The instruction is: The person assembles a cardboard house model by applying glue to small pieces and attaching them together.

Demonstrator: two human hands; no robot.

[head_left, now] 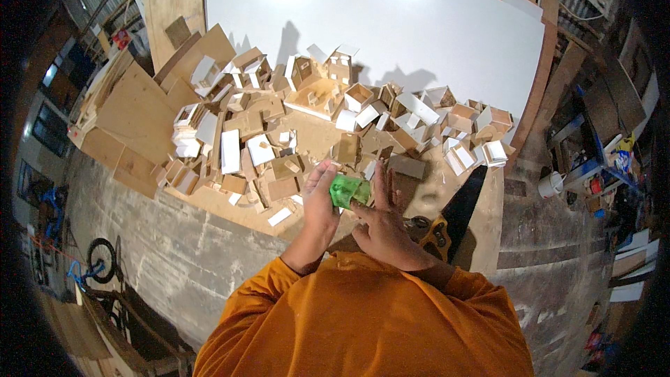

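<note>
A translucent, crinkled green thing [347,190] is held in front of my chest. It looks like thin plastic, but I cannot tell its kind. My left hand [320,194] grips its left side, fingertips pointing away from me. On the other side, my right hand [388,230] has its long fingers stretched out, with one digit against the green thing's lower edge. To the right of that hand lies a handsaw with a yellow and black handle [437,239] and a broad dark blade [467,202]. Wooden offcuts are just beyond both hands.
Several small box-like wooden models [321,98] and white-faced offcuts crowd the low wooden work surface [300,132]. Behind them leans a large white panel [447,35]. Plywood sheets [136,108] stack at the left, a white bucket [551,185] stands right, and a small wheel [102,258] is lower left.
</note>
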